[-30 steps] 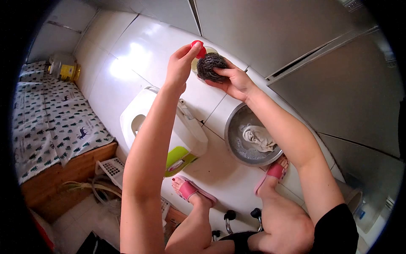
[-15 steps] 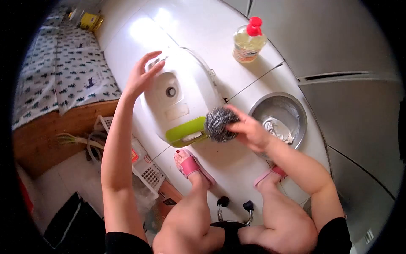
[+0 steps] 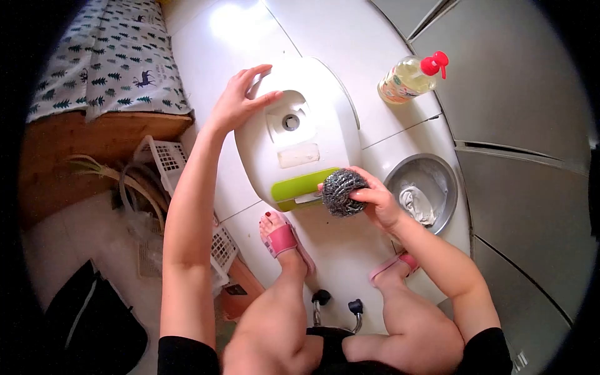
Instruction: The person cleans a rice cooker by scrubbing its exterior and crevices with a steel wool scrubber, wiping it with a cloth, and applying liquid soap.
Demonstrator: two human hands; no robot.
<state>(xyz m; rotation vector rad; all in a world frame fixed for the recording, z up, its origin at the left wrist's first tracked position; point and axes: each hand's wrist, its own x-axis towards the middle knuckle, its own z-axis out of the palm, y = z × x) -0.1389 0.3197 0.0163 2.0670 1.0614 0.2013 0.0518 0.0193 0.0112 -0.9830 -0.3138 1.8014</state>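
Note:
A white rice cooker (image 3: 332, 106) with a green front panel stands on the tiled floor before my feet, its round vent hollow facing up. My left hand (image 3: 245, 100) rests at the lid's far left edge, thumb and fingers spread beside the hollow. In my right hand (image 3: 381, 203) is a round steel wool scrubber (image 3: 344, 192), held by the cooker's front right corner near the green panel. Whether the scrubber touches the panel I cannot tell. To the right sits a metal bowl (image 3: 447, 181) with a wet white cloth (image 3: 415, 204) inside.
A pump bottle (image 3: 403, 81) of yellowish liquid with a red top stands behind the bowl. Grey cabinet doors (image 3: 512, 94) line the right side. At left are a cloth-covered wooden piece (image 3: 106, 140), white plastic baskets (image 3: 169, 159) and spring onions (image 3: 94, 165).
The whole view has shifted as my head moved. My left hand has come down onto the lid's edge, and the scrubber in my right hand is now turned nearer the green panel.

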